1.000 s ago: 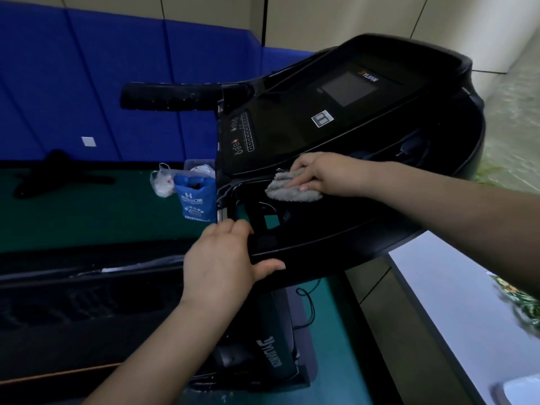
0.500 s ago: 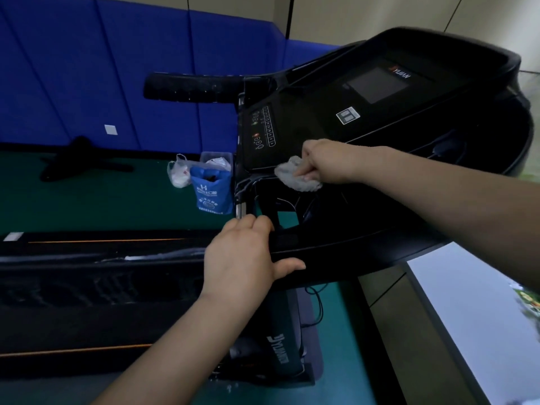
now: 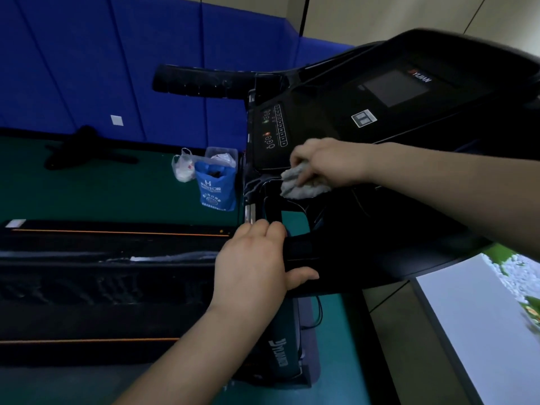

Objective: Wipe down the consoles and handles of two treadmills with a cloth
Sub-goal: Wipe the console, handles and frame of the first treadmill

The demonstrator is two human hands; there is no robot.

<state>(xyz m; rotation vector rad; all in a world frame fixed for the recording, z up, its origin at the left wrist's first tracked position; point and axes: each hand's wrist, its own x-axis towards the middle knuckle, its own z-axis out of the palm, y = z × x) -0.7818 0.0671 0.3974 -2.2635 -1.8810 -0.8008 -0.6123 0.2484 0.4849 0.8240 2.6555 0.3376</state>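
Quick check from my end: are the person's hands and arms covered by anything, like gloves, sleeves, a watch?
Nothing is worn that shows. The left hand and right hand are bare, with no gloves, rings or watch visible. Both forearms are bare up to the edge of the picture, with no sleeve, strap or marking in view.

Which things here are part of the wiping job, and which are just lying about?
In use:
- grey fluffy cloth in right hand
- black treadmill console
- black ribbed foam handle
- left hand steadying the console's edge

Lying about:
- blue printed plastic bag
- white plastic bag
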